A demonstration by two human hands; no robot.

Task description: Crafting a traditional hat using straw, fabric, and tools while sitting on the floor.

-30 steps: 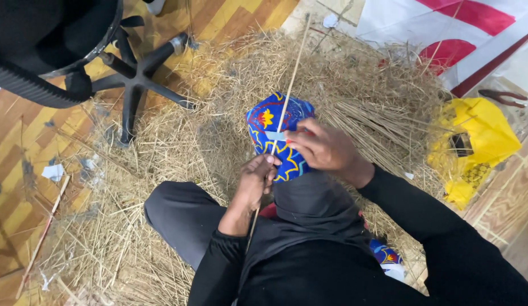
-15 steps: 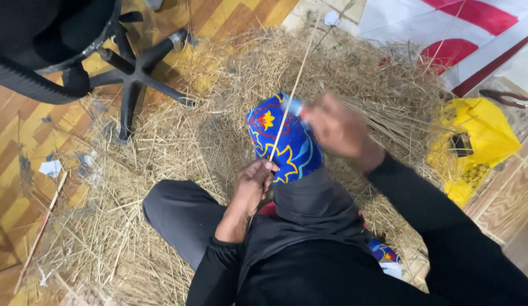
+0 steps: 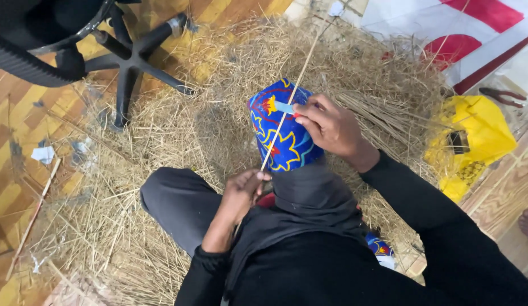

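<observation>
i see my left hand (image 3: 242, 191) pinching the thin straw stalk (image 3: 292, 93); my right hand (image 3: 329, 126) grips a small blade (image 3: 284, 107) against it, over blue patterned cloth (image 3: 286, 141).

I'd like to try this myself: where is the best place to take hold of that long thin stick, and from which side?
Probably low down. The long thin stick slants up and away over the straw, so its near end is closest. The left hand pinches that end from the left, while the right hand steadies it midway from the right, over the blue patterned cloth.
</observation>
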